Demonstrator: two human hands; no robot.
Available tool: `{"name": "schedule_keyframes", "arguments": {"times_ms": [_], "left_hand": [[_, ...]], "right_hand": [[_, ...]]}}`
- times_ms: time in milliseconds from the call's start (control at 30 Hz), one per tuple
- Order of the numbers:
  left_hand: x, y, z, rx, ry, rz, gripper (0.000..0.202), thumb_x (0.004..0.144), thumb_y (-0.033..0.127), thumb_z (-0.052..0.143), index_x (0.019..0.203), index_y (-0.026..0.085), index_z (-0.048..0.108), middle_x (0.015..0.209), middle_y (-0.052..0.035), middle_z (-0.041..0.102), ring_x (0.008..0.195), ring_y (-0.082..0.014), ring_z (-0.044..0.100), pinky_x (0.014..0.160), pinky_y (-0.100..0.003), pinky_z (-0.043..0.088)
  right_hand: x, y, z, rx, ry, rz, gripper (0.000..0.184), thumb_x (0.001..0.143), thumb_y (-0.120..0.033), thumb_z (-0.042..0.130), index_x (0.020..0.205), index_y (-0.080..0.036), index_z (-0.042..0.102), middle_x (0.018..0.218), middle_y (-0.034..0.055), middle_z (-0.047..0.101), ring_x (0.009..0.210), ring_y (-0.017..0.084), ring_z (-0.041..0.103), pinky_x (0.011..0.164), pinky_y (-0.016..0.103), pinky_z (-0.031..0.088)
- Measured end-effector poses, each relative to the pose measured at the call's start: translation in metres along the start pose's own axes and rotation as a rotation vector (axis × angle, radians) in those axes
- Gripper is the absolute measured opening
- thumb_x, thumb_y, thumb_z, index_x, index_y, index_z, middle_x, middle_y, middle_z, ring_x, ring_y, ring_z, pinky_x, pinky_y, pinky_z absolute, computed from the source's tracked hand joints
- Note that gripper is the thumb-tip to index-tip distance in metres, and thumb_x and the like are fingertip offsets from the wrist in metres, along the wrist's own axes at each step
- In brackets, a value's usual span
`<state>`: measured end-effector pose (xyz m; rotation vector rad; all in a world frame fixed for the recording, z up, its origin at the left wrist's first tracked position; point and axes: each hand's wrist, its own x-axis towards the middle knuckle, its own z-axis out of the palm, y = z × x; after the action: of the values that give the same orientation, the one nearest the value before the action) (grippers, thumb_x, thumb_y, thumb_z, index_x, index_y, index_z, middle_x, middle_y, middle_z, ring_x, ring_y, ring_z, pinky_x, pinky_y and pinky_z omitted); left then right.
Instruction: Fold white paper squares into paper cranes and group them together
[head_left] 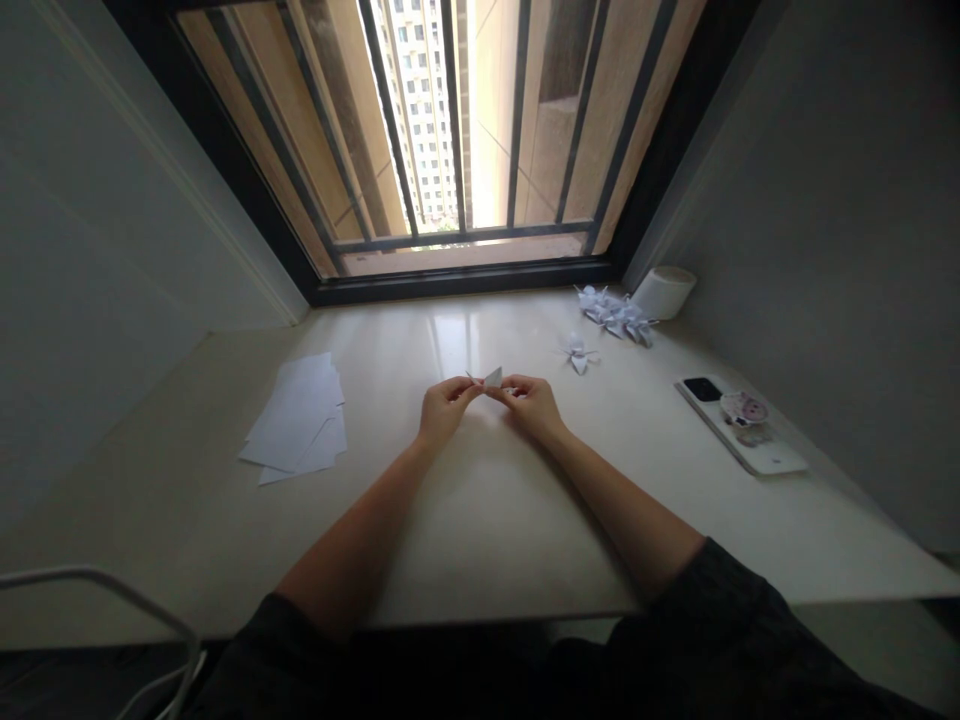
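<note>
Between my two hands, above the middle of the white sill, is a small folded paper crane (493,378) with pointed parts sticking up. My left hand (445,408) pinches its left side with thumb and fingers. On the other side, my right hand (534,402) grips it the same way, and the fingertips of both hands nearly meet. Part of the paper is hidden behind the fingers. A finished-looking white paper crane (578,356) rests on the sill to the right of my right hand.
A pile of paper cranes (616,314) lies at the back right, against a white roll or cup (664,292). To the right is a phone (741,424), to the left a stack of white paper sheets (298,415). A pale cable (97,573) crosses the front left. The barred window (465,270) stands behind.
</note>
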<state>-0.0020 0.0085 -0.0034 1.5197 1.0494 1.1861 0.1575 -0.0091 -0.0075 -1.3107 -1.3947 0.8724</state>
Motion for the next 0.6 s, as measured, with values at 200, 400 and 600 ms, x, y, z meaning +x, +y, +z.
{"name": "schedule_keyframes", "arguments": {"times_ms": [200,400,600], "left_hand": [[0.0010,0.0030,-0.0008,0.018,0.095,-0.028,0.023,0.074,0.038,0.063,0.074,0.016,0.069,0.074,-0.0038,0.069,0.074,-0.0166,0.064,0.070,-0.027,0.046],[0.0011,0.0039,-0.0013,0.019,0.082,-0.083,0.023,0.075,0.039,0.061,0.073,0.016,0.066,0.070,-0.0027,0.067,0.072,-0.0170,0.065,0.064,-0.025,0.044],[0.0010,0.0020,-0.0014,0.048,0.078,-0.077,0.023,0.075,0.039,0.061,0.075,0.017,0.067,0.070,-0.0021,0.067,0.071,-0.0162,0.064,0.065,-0.025,0.045]], "right_hand": [[0.0015,-0.0024,0.0003,0.051,-0.036,-0.070,0.032,0.074,-0.050,0.062,0.078,-0.021,0.073,0.081,0.0042,0.072,0.073,0.018,0.062,0.063,0.028,0.044],[0.0027,-0.0015,-0.0035,0.065,0.051,-0.084,0.027,0.078,-0.044,0.059,0.087,-0.021,0.072,0.087,0.0055,0.073,0.081,0.020,0.065,0.068,0.031,0.047],[0.0023,-0.0018,-0.0037,0.023,0.064,-0.082,0.025,0.076,-0.042,0.061,0.082,-0.021,0.073,0.085,0.0051,0.073,0.076,0.019,0.064,0.066,0.029,0.046]]}}
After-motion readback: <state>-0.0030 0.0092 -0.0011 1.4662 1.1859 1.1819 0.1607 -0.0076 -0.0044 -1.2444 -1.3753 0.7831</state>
